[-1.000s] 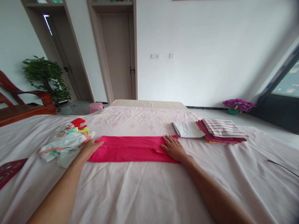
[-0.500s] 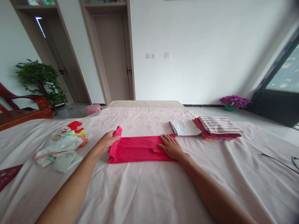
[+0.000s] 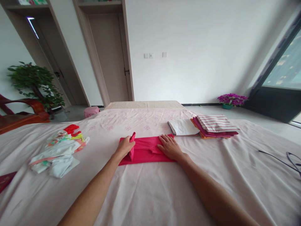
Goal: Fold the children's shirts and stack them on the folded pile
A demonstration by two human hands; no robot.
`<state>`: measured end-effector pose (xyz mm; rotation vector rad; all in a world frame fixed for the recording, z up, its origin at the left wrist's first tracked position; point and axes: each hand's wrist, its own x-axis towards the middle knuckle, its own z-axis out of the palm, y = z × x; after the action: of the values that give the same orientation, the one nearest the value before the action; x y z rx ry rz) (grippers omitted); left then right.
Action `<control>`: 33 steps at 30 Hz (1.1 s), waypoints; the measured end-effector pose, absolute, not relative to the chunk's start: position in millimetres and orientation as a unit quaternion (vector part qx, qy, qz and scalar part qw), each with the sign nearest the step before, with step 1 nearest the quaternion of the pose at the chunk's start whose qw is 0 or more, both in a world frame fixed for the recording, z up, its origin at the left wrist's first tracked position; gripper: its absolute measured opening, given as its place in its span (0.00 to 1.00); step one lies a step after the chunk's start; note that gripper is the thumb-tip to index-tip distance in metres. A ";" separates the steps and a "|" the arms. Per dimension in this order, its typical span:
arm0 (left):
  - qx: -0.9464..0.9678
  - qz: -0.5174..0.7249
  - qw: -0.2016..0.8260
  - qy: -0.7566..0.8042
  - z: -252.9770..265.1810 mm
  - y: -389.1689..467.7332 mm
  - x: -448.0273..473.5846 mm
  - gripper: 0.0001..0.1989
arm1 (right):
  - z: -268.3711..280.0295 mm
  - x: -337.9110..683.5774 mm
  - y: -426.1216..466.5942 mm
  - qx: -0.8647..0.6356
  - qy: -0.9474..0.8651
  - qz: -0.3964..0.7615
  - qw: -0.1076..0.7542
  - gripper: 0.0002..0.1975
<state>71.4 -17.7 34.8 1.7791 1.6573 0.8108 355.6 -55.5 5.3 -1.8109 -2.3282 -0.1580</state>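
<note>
A bright red-pink garment lies in a long folded strip on the bedsheet in front of me; its exact kind does not show. My left hand is closed on its left end, which stands raised and partly turned over toward the middle. Flat on the garment's right end rests my right hand, fingers stretched out. Just beyond that hand sits a folded white cloth, beside a stack topped by a striped folded cloth.
A loose heap of pale clothes lies to the left, with a dark red flat item at the edge. Eyeglasses lie at the far right. The pale bedsheet has wrinkles. A pink stool stands behind.
My left hand has moved right, carrying the garment's left end inward over the strip. The right hand stays pressed on the right end. The view has shifted slightly.
</note>
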 end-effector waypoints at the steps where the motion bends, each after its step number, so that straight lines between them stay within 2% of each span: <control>1: 0.667 0.302 0.286 0.618 33.6 -17.4 73.8 0.08 | 5.1 355.8 -55.3 -0.610 -0.785 -0.053 0.094 0.33; 9: 0.678 0.287 0.361 0.572 34.4 -29.3 81.9 0.24 | 1.9 356.5 -53.9 -0.611 -0.783 -0.058 0.100 0.33; 11: 0.693 0.303 0.310 0.576 36.2 -31.3 77.5 0.22 | 1.8 356.2 -54.0 -0.611 -0.783 -0.061 0.101 0.33; 13: 0.737 0.310 0.197 0.567 35.9 -31.8 73.6 0.19 | 2.1 355.7 -54.1 -0.611 -0.783 -0.062 0.100 0.33; 16: 0.814 0.257 0.059 0.518 28.5 -33.3 74.4 0.23 | 2.8 355.1 -54.4 -0.611 -0.783 -0.063 0.096 0.33; 21: 0.855 0.147 0.008 0.497 9.3 -43.1 89.6 0.32 | 3.8 354.7 -55.0 -0.607 -0.787 -0.069 0.089 0.32; 24: 0.857 0.144 0.013 0.494 7.1 -46.3 93.2 0.32 | 3.1 354.0 -55.8 -0.608 -0.786 -0.068 0.090 0.32; 28: 0.794 0.231 0.016 0.562 14.3 -36.8 75.9 0.26 | 4.5 354.2 -56.4 -0.606 -0.787 -0.052 0.103 0.31; 33: 0.608 0.311 0.181 0.707 22.5 -14.4 27.3 0.31 | 23.5 366.8 -51.5 -0.589 -0.787 0.033 0.182 0.26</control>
<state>27.3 -14.4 22.5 1.7181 1.9982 0.8781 366.8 -51.5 23.5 -1.6621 -2.2200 0.0921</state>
